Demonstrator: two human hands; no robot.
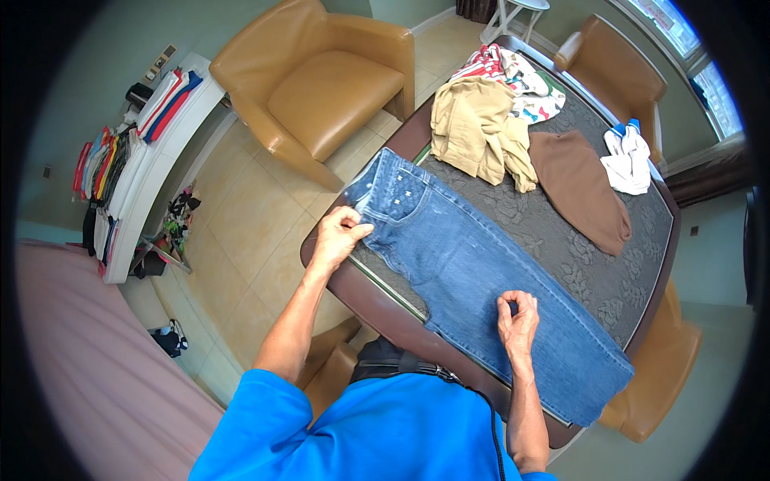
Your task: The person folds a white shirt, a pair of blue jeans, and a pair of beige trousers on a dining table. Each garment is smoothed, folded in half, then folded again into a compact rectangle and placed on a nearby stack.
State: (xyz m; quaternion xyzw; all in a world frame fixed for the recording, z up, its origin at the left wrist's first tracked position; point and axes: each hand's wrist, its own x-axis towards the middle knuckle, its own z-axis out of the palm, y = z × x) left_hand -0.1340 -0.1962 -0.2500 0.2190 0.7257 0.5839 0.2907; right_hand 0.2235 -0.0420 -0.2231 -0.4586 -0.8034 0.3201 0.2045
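Blue denim jeans (475, 264) lie folded lengthwise across the near side of a table with a dark patterned top (577, 270). Their waistband is at the left and the leg hems reach the right edge. My left hand (338, 237) pinches the edge of the jeans just below the waistband. Over the middle of the legs is my right hand (518, 315), thumb and fingertips curled together; whether it grips any denim I cannot tell. Beyond the jeans lie a crumpled khaki garment (475, 126), a folded brown garment (577, 186) and a white garment with blue trim (627, 159).
Red-striped and patterned clothes (529, 84) are heaped at the table's far corner. Tan armchairs (337, 90) stand around the table. At the left, a white shelf (162, 162) bears stacks of folded clothes (168, 105), near a pink curtain or cloth (96, 361).
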